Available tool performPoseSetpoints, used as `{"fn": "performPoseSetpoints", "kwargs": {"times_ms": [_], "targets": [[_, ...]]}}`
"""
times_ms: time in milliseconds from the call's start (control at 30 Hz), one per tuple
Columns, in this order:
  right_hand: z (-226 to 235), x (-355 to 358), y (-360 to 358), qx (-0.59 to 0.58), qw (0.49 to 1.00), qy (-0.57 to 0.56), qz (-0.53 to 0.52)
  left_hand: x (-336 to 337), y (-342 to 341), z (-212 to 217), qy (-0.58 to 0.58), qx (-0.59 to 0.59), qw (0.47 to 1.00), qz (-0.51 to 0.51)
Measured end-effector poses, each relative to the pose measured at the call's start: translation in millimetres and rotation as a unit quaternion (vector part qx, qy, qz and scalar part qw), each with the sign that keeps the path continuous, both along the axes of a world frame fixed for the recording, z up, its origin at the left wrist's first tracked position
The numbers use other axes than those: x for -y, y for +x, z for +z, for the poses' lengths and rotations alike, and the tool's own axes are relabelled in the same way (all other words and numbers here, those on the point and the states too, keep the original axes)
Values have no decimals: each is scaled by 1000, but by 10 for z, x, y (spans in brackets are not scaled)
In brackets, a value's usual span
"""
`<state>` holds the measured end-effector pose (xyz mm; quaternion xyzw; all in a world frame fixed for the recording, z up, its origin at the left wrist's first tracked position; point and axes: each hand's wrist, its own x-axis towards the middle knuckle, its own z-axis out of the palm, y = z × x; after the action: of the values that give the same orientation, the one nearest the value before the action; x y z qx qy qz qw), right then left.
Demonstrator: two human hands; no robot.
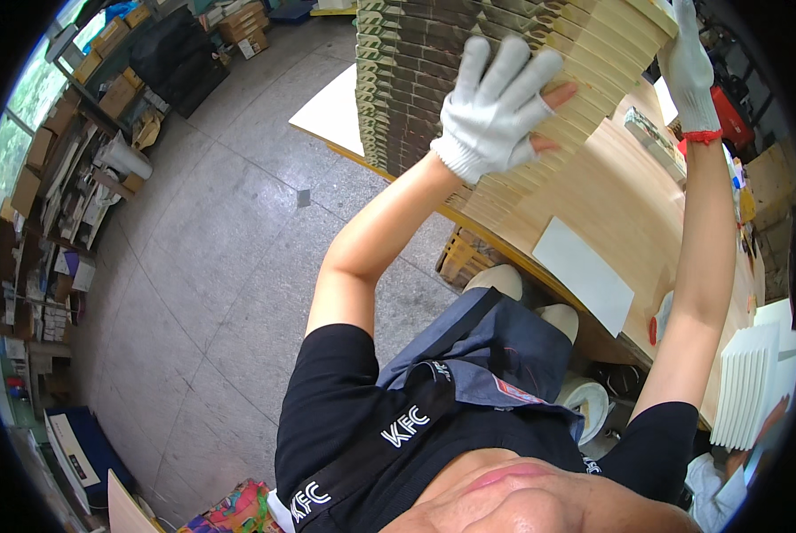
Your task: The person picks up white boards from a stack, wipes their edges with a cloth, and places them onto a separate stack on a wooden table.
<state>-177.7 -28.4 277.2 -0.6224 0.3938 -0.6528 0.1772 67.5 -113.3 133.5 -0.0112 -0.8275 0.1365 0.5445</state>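
A tall stack of thin printed pieces, dark brown and pale yellow with a green-patterned edge, stands at the near end of the wooden table. I cannot make out what kind of pieces they are. My left hand, in a white knitted glove with the thumb and one finger bare, lies spread against the stack's side. My right hand, in a white glove with a red cuff, is raised at the stack's upper right corner. Its fingers run out past the top edge of the picture and are mostly hidden.
On the wooden table lies a white sheet. A pile of white boards stands at the right. Under the table are a plastic crate and a white bucket. Loaded shelves line the left wall.
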Motion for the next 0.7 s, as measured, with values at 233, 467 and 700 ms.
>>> {"fn": "performPoseSetpoints", "kwargs": {"times_ms": [233,467,700], "targets": [[104,-154,-8,-17,999,-3,-43,1051,348,-281,348,-185,913,102],[-116,-42,-377,19,971,-97,-219,14,-156,378,75,-64,995,-32],[-89,228,-479,-108,962,-30,-249,276,-79,1175,38,-179,980,80]]}}
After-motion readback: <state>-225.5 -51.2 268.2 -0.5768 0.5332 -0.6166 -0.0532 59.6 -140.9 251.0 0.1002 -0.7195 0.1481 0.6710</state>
